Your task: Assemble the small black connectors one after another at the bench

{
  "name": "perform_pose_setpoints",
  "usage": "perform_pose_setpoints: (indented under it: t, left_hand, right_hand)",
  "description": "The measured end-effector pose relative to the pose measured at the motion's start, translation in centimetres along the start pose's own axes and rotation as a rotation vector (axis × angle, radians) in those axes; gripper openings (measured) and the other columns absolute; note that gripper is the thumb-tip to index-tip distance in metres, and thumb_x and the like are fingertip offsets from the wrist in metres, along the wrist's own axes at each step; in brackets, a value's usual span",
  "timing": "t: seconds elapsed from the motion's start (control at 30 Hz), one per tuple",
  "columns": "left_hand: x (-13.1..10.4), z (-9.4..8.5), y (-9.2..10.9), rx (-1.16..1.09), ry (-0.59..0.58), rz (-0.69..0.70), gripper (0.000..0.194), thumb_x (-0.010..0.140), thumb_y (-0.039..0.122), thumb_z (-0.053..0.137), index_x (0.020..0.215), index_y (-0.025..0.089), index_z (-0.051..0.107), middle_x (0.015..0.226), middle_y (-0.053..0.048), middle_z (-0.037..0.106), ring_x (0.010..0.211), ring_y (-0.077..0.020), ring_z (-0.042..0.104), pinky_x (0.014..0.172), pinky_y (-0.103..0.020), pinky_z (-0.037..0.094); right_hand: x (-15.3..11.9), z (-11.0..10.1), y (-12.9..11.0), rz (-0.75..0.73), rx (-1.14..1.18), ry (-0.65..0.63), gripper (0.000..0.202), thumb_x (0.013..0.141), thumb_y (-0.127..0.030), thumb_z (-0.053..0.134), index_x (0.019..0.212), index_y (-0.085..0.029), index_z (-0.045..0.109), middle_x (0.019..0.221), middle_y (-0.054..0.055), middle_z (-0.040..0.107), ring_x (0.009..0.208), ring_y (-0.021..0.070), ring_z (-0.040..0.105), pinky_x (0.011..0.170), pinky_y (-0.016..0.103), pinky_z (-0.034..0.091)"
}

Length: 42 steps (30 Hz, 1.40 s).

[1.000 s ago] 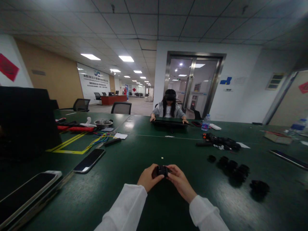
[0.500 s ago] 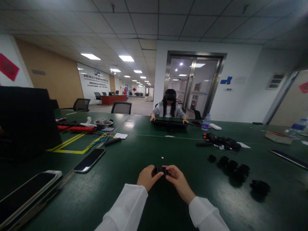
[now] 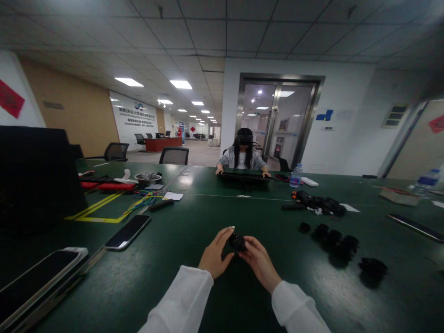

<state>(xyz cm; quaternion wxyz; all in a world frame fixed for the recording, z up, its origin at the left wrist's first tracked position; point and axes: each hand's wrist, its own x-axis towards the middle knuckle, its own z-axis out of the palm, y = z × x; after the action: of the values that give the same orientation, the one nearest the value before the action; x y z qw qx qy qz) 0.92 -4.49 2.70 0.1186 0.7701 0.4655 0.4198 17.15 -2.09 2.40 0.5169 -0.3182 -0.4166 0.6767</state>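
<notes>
Your left hand (image 3: 214,255) and right hand (image 3: 256,259) meet low at centre over the green table (image 3: 194,277), both wrists in white sleeves (image 3: 180,300) angled in from 6 o'clock. Right hand is curled, fingertips pinching a small black part (image 3: 237,241) from its 4 o'clock side. Left hand is half open, fingers stretched up along the part's 9 o'clock side, touching it; a firm hold there can't be told. The part sits raised just above the tabletop between both hands.

At 3 o'clock from the hands, a loose row of similar black parts (image 3: 335,240) lies on the table, one more (image 3: 373,267) farther right. At 9 o'clock a phone (image 3: 128,231) lies face up, a second phone (image 3: 38,277) nearer the left edge at 8 o'clock.

At 11 o'clock a metal bowl (image 3: 148,177) stands beside coloured wires (image 3: 145,201); contents not visible. At 12 o'clock another person (image 3: 242,157) sits across the table, hands on a dark keyboard (image 3: 244,176), water bottle (image 3: 296,176) beside them.
</notes>
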Motion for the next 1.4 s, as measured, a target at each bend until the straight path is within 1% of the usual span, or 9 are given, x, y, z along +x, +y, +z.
perform_pose_setpoints:
  t: [0.13, 0.27, 0.4, 0.53, 0.73, 0.87, 1.03, 1.23, 1.4]
  left_hand:
    - [0.0, -0.1, -0.3, 0.035, -0.016, 0.077, 0.056, 0.071, 0.003, 0.041, 0.121, 0.027, 0.033, 0.129, 0.001, 0.034, 0.114, -0.0153, 0.038, 0.096, -0.034, 0.035]
    - [0.1, 0.0, -0.8, 0.021, -0.023, 0.080, 0.049, 0.074, 0.005, 0.039, 0.119, 0.025, 0.037, 0.125, 0.000, 0.040, 0.115, -0.0145, 0.037, 0.098, -0.034, 0.033]
    - [0.1, 0.1, -1.0, 0.011, -0.036, 0.015, 0.047, 0.075, 0.010, 0.044, 0.120, 0.025, 0.037, 0.123, -0.001, 0.042, 0.112, -0.0156, 0.040, 0.097, -0.034, 0.033]
    - [0.0, 0.1, -1.1, 0.005, -0.045, -0.048, 0.047, 0.075, 0.014, 0.047, 0.120, 0.026, 0.038, 0.121, -0.001, 0.043, 0.109, -0.0165, 0.043, 0.094, -0.034, 0.036]
    - [0.1, -0.1, -1.0, -0.015, -0.059, -0.085, 0.044, 0.076, 0.018, 0.047, 0.119, 0.025, 0.038, 0.120, -0.003, 0.045, 0.103, -0.0179, 0.047, 0.090, -0.035, 0.038]
    - [0.1, -0.1, -1.0, -0.010, -0.069, -0.136, 0.041, 0.077, 0.024, 0.048, 0.117, 0.024, 0.041, 0.115, -0.004, 0.049, 0.100, -0.0184, 0.049, 0.087, -0.035, 0.040]
    - [0.1, -0.3, -0.7, 0.013, -0.087, -0.196, 0.039, 0.077, 0.032, 0.049, 0.114, 0.022, 0.045, 0.111, -0.004, 0.053, 0.095, -0.0183, 0.051, 0.083, -0.032, 0.041]
    - [0.2, -0.6, -0.5, -0.015, -0.122, -0.242, 0.037, 0.081, 0.037, 0.042, 0.115, 0.024, 0.040, 0.089, -0.001, 0.061, 0.075, -0.0146, 0.058, 0.069, -0.026, 0.045]
    - [0.2, -0.3, -1.0, -0.070, -0.156, -0.293, 0.034, 0.086, 0.038, 0.027, 0.114, 0.023, 0.039, 0.066, 0.003, 0.059, 0.051, -0.0097, 0.056, 0.056, -0.020, 0.044]
  right_hand:
    - [0.1, -0.3, 0.3, -0.008, -0.063, -0.028, 0.025, 0.067, -0.038, 0.060, 0.085, -0.021, 0.055, 0.086, 0.003, 0.057, 0.077, 0.0183, 0.055, 0.070, 0.035, 0.044]
    - [0.2, -0.4, 0.5, -0.013, -0.107, -0.029, 0.028, 0.069, -0.041, 0.057, 0.088, -0.021, 0.055, 0.090, 0.004, 0.056, 0.080, 0.0185, 0.054, 0.069, 0.033, 0.044]
    - [0.1, -0.4, 0.4, -0.029, -0.125, -0.038, 0.025, 0.068, -0.039, 0.059, 0.087, -0.022, 0.054, 0.090, 0.003, 0.056, 0.081, 0.0183, 0.053, 0.070, 0.033, 0.044]
    - [-0.1, -0.3, 0.1, -0.039, -0.140, -0.058, 0.023, 0.068, -0.036, 0.059, 0.087, -0.024, 0.054, 0.095, 0.003, 0.055, 0.087, 0.0200, 0.052, 0.074, 0.035, 0.042]
    - [-0.4, 0.1, -0.6, -0.030, -0.194, -0.063, 0.027, 0.066, -0.035, 0.062, 0.089, -0.024, 0.054, 0.098, 0.004, 0.055, 0.092, 0.0229, 0.051, 0.081, 0.041, 0.039]
    - [-0.6, 0.4, -1.0, -0.055, -0.207, -0.054, 0.027, 0.061, -0.030, 0.066, 0.084, -0.023, 0.054, 0.102, 0.004, 0.054, 0.098, 0.0244, 0.048, 0.084, 0.042, 0.037]
    - [-0.5, 0.2, -1.0, -0.092, -0.204, -0.106, 0.023, 0.062, -0.022, 0.065, 0.082, -0.022, 0.054, 0.109, 0.004, 0.053, 0.106, 0.0227, 0.045, 0.089, 0.040, 0.034]
    - [-0.5, 0.1, -1.0, -0.082, -0.236, -0.131, 0.020, 0.064, -0.018, 0.061, 0.082, -0.022, 0.054, 0.113, 0.003, 0.052, 0.108, 0.0228, 0.043, 0.089, 0.041, 0.034]
    - [-0.5, 0.1, -0.7, -0.096, -0.256, -0.172, 0.020, 0.064, -0.017, 0.061, 0.082, -0.022, 0.055, 0.112, 0.003, 0.052, 0.106, 0.0224, 0.045, 0.089, 0.040, 0.034]
